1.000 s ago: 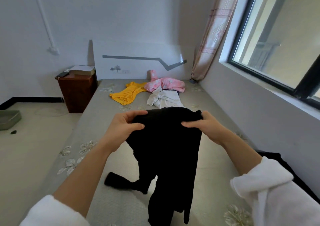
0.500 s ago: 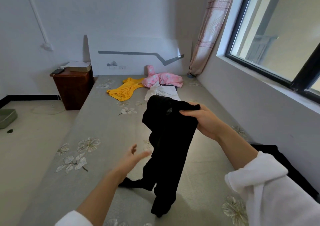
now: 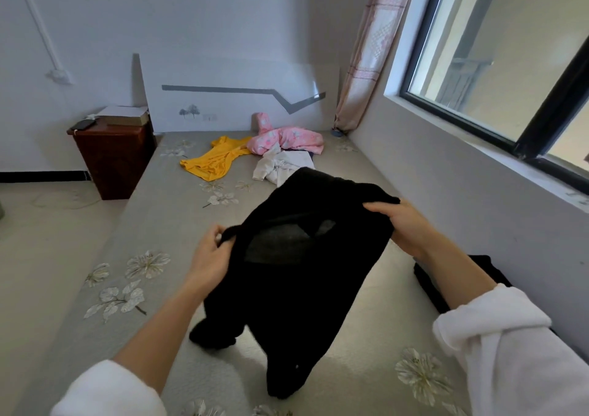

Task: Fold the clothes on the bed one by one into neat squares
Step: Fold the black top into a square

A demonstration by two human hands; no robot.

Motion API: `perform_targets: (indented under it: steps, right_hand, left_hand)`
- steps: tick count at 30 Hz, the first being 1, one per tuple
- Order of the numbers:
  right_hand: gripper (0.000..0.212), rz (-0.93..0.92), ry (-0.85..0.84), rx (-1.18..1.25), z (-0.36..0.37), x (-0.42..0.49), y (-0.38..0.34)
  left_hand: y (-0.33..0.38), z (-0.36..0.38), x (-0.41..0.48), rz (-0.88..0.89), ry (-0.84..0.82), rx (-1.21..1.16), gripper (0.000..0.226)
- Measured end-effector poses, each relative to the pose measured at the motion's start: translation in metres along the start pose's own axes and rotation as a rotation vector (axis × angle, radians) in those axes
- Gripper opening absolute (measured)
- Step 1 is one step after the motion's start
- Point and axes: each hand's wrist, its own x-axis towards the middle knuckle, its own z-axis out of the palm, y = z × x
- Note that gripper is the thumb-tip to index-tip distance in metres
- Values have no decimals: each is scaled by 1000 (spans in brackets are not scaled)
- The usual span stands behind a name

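I am holding a black garment (image 3: 302, 281) up over the middle of the bed (image 3: 153, 224). My left hand (image 3: 210, 256) is pinching a thin strip of its upper edge with curled fingers. My right hand (image 3: 404, 224) is gripping the opposite corner of that edge, with the fingers wrapped over the cloth. The top edge is stretching between my hands and sagging in the middle, where a thinner, greyish patch is showing. The lower ends are hanging down and touching the mattress near me.

The left edge of the bed is running beside open floor (image 3: 38, 240), and the right edge is sitting against the wall (image 3: 446, 176) under the window (image 3: 510, 65). Bare mattress is lying to the left of the garment and beyond it. A dark folded piece (image 3: 427, 285) is lying just beside my right forearm, close to the wall.

Near the headboard (image 3: 239, 97), well apart from my hands, a yellow garment (image 3: 213, 160), a pink garment (image 3: 283, 138) and a white garment (image 3: 280, 165) are lying crumpled, the pink and white ones touching. A brown nightstand (image 3: 111, 157) is standing at the far left corner of the bed, and a curtain (image 3: 369, 58) is hanging at the far right corner.

The headboard is carrying a grey zigzag stripe and a small tree picture, and the mark next to the tree is too blurred to read.
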Motion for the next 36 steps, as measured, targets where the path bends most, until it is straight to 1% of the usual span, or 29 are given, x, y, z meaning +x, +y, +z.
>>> perform_targets:
  steps: [4, 7, 9, 10, 11, 12, 14, 16, 18, 19, 20, 21, 22, 23, 24, 25, 26, 27, 29, 30, 31, 33, 34, 35, 36]
  right_hand:
    - [25, 27, 58, -61, -17, -5, 16]
    - [26, 24, -24, -149, -26, -9, 14]
    - [24, 27, -75, -179, -31, -8, 11]
    - [23, 24, -97, -185, -34, -7, 10]
    - [23, 25, -128, -197, -36, -7, 9]
    - [28, 35, -171, -212, -38, -7, 8]
    - [46, 80, -271, -252, -43, -8, 5]
    - [62, 158, -362, -311, -50, -9, -2]
    - [68, 280, -444, -410, -58, -9, -13]
    - [63, 329, -482, -485, -60, -8, -20]
    - [52, 355, -500, -574, -61, -7, -26]
    - [38, 350, -483, -675, -60, -6, -30]
    - [24, 318, -428, -774, -58, -3, -31]
    - [14, 274, -356, -868, -55, 2, -30]
    - [11, 235, -286, -958, -52, 8, -26]
    - [16, 207, -228, -1043, -49, 16, -21]
    - [21, 192, -188, -1125, -45, 24, -13]
    - [24, 187, -157, -1193, -41, 33, -3]
    - [24, 168, -63, -1270, -33, 49, 17]
    - [21, 147, 4, -1303, -28, 55, 26]
    - [19, 115, 82, -1346, -23, 60, 33]
    - [25, 81, 222, -1430, -15, 71, 39]
    - [28, 104, 265, -1418, -11, 77, 38]
    - [29, 150, 286, -1335, -8, 85, 35]
    - [29, 202, 291, -1154, -6, 94, 31]
  left_hand:
    - [37, -26, 8, 253, 24, 230, 6]
    - [52, -43, 15, 365, 31, 490, 3]
    - [57, -52, 20, 388, 72, 724, 13]
    - [57, -57, 23, 373, 86, 805, 20]
    - [57, -61, 23, 346, 84, 822, 28]
    - [57, -65, 22, 294, 58, 792, 38]
    - [58, -72, 17, 170, -36, 638, 58]
    - [61, -81, 17, 58, -135, 547, 57]
    - [64, -94, 19, -33, -237, 585, 59]
    - [67, -102, 20, -67, -308, 610, 60]
    - [69, -109, 21, -100, -392, 624, 60]
    - [71, -115, 21, -138, -484, 617, 58]
    - [73, -119, 21, -180, -576, 600, 53]
    - [72, -121, 21, -219, -647, 586, 41]
    - [70, -120, 24, -244, -679, 591, 26]
    - [65, -119, 29, -244, -667, 644, 14]
    - [58, -116, 37, -217, -620, 741, 9]
    - [50, -111, 46, -170, -553, 852, 12]
    - [34, -101, 63, -92, -401, 1042, 23]
    - [28, -95, 71, -79, -339, 1077, 23]
    - [21, -91, 78, -71, -286, 1080, 17]
    - [9, -88, 95, -50, -151, 1078, 11]
    - [5, -87, 104, -35, -65, 1096, 14]
    - [5, -86, 111, -31, 26, 1127, 20]
    - [9, -84, 118, -50, 98, 1141, 27]
